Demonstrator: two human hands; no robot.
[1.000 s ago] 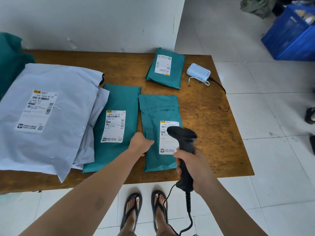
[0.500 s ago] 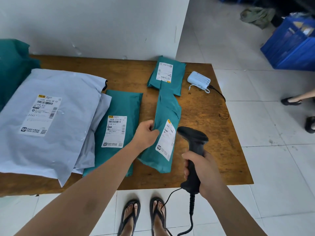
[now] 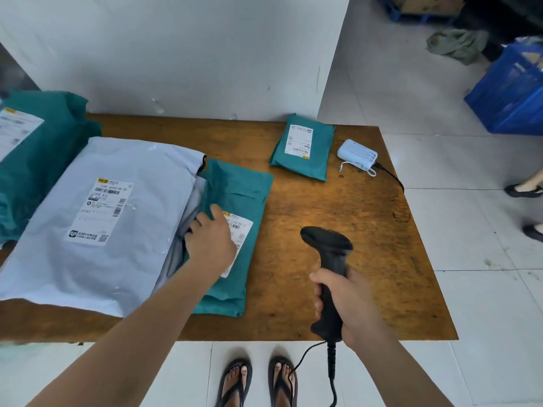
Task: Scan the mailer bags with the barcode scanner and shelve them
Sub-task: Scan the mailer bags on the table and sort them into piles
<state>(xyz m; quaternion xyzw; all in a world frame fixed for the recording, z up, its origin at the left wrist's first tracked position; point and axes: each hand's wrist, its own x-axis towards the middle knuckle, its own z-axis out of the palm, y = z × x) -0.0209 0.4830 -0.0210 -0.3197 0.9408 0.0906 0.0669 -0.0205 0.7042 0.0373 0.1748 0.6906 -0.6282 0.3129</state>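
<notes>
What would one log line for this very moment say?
left hand: grips green mailer beside grey bag | right hand: holds barcode scanner over table | far side: small mailer, white power bank

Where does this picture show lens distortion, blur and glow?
Head view: edges of the wooden table bow, lens distortion; a warm glow lies ahead of the barcode scanner; the bottom-left corner is smeared; the label on the teal mailer bag is soft.
</notes>
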